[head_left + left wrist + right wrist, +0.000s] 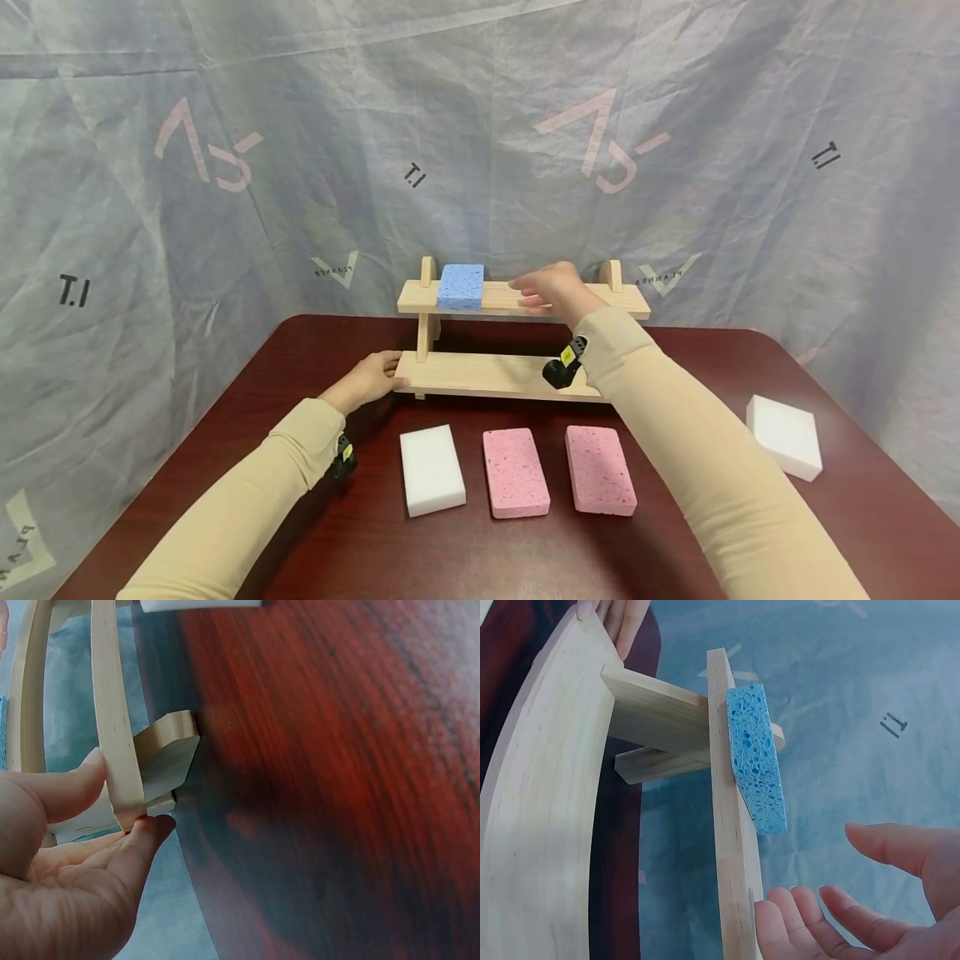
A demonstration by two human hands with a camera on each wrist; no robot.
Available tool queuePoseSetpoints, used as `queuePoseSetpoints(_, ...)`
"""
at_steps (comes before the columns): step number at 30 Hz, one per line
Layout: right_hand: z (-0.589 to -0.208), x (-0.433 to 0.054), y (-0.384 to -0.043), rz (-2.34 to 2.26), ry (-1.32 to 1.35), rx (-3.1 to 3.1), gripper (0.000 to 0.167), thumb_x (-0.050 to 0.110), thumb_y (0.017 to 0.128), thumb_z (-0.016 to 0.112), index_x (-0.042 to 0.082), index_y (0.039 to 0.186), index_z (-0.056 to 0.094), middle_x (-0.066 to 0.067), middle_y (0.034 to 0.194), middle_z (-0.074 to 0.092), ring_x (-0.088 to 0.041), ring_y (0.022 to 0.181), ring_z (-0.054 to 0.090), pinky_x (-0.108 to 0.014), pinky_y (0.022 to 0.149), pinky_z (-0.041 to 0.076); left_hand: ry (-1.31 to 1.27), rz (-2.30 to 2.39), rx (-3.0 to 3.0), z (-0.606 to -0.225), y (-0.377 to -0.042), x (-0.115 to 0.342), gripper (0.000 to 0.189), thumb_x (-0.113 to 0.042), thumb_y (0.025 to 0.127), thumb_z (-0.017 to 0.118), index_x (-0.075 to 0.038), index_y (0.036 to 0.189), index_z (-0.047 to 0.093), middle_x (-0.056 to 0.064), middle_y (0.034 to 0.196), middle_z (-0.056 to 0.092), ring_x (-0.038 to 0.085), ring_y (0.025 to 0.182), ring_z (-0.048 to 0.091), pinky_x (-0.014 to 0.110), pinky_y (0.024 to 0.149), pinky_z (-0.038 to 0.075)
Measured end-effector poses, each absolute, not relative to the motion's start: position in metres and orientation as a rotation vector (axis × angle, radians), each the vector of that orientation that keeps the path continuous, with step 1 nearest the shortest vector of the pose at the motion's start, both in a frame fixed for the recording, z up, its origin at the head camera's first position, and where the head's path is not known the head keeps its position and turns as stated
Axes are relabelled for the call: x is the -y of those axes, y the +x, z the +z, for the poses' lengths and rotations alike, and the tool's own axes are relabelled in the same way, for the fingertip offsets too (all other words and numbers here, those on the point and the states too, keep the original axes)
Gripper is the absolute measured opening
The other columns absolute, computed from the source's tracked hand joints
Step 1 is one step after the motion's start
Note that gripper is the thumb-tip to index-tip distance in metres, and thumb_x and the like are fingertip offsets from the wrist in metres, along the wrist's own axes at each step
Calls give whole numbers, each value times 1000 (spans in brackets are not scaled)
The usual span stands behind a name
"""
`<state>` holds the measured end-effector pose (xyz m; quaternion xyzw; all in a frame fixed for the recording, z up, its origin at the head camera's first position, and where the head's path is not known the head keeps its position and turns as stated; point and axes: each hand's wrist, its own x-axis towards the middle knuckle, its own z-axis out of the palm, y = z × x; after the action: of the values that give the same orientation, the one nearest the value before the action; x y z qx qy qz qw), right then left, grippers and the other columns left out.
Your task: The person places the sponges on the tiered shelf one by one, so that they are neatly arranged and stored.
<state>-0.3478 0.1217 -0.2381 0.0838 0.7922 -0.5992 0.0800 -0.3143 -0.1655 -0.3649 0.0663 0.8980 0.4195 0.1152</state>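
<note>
A two-tier wooden shelf rack stands at the back of the table. On the left part of its upper board lies a blue sponge. My left hand grips the left end of the lower board, thumb on one face and fingers on the other, as the left wrist view shows. Over the upper board, right of the blue sponge, is my right hand, its fingers loosely spread and nothing held. In the right wrist view a gap separates that hand from the blue sponge.
In front of the rack lie a white sponge block, a pink sponge and a second pink sponge. Another white block lies at the table's right side, beyond my right forearm. A grey curtain hangs behind the table.
</note>
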Motion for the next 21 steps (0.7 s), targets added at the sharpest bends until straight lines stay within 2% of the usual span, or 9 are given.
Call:
queuePoseSetpoints(8,-237,-134,-343,-1772,220,-2380,51,14,90,67,-2,136,51,-19,133,54,-32,122,58,-41,101,49,203,1222,-2634,-365,-315,167,65,-7,98,57,7,151,22,28,151,33,38,139,37,45,109,41)
queuePoseSetpoints(14,-234,-140,-340,-1733,208,-2399,47,17,91,67,0,134,55,-16,132,54,-32,123,56,-41,102,48,205,1224,-2632,-363,-314,167,65,-7,98,57,7,151,22,28,152,32,38,139,36,45,109,41)
queuePoseSetpoints(21,-233,-154,-336,-1670,180,-2448,48,20,93,65,3,137,54,-17,140,50,-31,124,53,-42,102,48,213,1227,-2627,-363,-314,165,65,-6,98,57,8,150,22,29,151,32,39,139,36,45,109,41)
